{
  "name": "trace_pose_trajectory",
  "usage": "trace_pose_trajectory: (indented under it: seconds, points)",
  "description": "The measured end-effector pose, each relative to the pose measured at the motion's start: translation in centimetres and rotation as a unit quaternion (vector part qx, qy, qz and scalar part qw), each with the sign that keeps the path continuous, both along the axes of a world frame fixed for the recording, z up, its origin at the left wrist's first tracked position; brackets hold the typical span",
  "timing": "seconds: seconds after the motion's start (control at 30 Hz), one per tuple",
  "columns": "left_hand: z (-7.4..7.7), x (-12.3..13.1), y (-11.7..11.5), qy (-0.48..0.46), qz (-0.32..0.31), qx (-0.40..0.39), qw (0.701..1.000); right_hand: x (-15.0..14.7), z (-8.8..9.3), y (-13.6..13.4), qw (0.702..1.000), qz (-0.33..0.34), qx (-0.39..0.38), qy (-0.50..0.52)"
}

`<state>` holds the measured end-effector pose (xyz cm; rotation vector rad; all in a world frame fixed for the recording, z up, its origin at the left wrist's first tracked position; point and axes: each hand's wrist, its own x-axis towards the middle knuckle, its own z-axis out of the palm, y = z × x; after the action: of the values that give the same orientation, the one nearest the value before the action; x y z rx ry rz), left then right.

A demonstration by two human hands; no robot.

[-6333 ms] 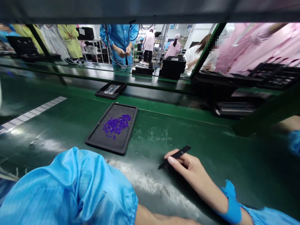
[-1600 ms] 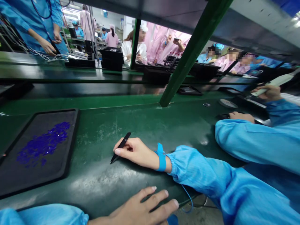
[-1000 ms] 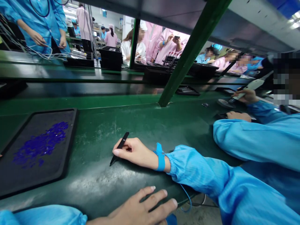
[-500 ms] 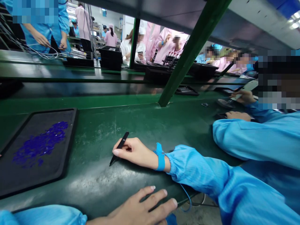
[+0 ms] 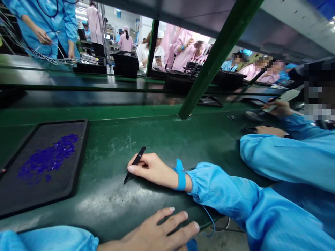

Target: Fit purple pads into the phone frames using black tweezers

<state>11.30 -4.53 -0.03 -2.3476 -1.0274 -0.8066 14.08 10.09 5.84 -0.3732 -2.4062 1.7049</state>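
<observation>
Black tweezers (image 5: pixel 135 164) are pinched in my right hand (image 5: pixel 154 171), slanting with the tips down toward the green mat on the bench. A blue wrist strap (image 5: pixel 181 177) circles that wrist, its thin cord hanging past the bench edge. My left hand (image 5: pixel 159 232) is at the near edge with its fingers spread, holding nothing. To the left of both hands is a black tray (image 5: pixel 80 158) with a scattered pile of small, shiny blue-violet pieces (image 5: pixel 51 158); their kind is too small to make out.
A green slanted post (image 5: pixel 206 75) rises from the bench to an overhead shelf (image 5: pixel 183 14). At the right, a co-worker's blue sleeve (image 5: pixel 274 150) rests close by. A flat black tray (image 5: pixel 209 101) lies behind the post. Black bins (image 5: pixel 125 64) and cables (image 5: pixel 56 57) are farther back.
The view has shifted slightly, so most things appear a little farther right. Both hands keep their poses, with the tweezers still held. The co-worker at the back left has moved their hands a little.
</observation>
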Motion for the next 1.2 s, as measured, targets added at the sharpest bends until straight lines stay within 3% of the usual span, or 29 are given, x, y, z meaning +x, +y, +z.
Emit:
trace_pose_trajectory:
  seconds: [0.4,1.0,1.1,1.2]
  points:
    - [-0.8,0.6,-0.2,-0.016,-0.004,-0.017,1.000,-0.1,-0.2,0.0,1.000,0.006,-0.004,-0.003]
    - [-0.7,0.4,-0.3,-0.009,-0.019,-0.022,1.000,0.0,0.0,-0.1,1.000,0.004,-0.005,0.003]
    - [-0.4,0.2,-0.2,-0.007,-0.021,-0.023,0.999,0.0,0.0,0.0,1.000,0.003,0.003,0.001]
    - [0.9,-0.5,-0.3,0.036,-0.026,-0.047,0.998,-0.1,0.6,-0.2,0.999,-0.017,0.025,-0.011]
